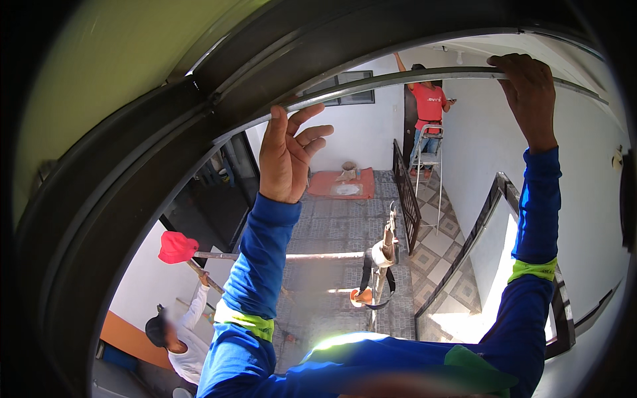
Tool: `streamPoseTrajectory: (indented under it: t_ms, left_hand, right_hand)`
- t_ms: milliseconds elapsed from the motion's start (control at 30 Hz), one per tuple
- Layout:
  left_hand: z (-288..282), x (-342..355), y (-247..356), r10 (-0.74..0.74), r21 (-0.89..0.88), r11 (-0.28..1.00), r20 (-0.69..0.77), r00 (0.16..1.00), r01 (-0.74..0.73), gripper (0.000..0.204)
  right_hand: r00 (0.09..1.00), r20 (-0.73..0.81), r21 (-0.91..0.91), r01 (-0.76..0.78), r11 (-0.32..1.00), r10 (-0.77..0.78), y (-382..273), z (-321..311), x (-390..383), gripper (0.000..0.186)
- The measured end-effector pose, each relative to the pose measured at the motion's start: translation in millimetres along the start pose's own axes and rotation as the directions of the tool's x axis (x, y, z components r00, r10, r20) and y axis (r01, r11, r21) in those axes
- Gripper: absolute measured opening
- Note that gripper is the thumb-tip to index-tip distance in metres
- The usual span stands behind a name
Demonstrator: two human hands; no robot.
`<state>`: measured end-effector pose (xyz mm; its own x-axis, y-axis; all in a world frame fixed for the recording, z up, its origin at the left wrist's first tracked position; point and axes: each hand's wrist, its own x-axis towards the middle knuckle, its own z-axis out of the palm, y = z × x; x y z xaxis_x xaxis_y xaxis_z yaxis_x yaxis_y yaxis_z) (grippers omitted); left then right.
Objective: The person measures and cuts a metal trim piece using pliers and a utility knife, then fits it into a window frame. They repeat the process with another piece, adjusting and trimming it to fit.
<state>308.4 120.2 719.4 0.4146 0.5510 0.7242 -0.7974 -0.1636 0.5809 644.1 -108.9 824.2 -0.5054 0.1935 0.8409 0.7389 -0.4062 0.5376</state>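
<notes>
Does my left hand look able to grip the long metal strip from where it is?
Probably yes: your left hand is right at the metal strip, its fingers loosely spread, and nothing visible stands in between.

Left arm (255,249) raised, left hand (288,152) unclenched, palm facing the head, thumb (275,129) extended upward, fingers (312,136) apart and half-curled, right arm (537,212) raised near vertical, right hand (529,96) gripping, fingertips directed leftward.
</notes>
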Motion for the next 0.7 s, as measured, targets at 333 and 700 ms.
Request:
streamPoseTrajectory:
  t_ms: [333, 700]
  left_hand:
    - [61, -82, 48, 0.199, -0.043, 0.979, 0.438, 0.877, -0.201, 0.044]
    - [93, -135, 120, 0.379, -0.119, 0.900, 0.689, 0.618, -0.419, 0.044]
  right_hand:
    - [0.998, 0.059, -0.005, 0.034, 0.999, -0.034, 14, 6, -2, 0.034]
    - [0.988, 0.099, -0.152, 0.131, 0.980, -0.117, 41, 25, -16, 0.031]
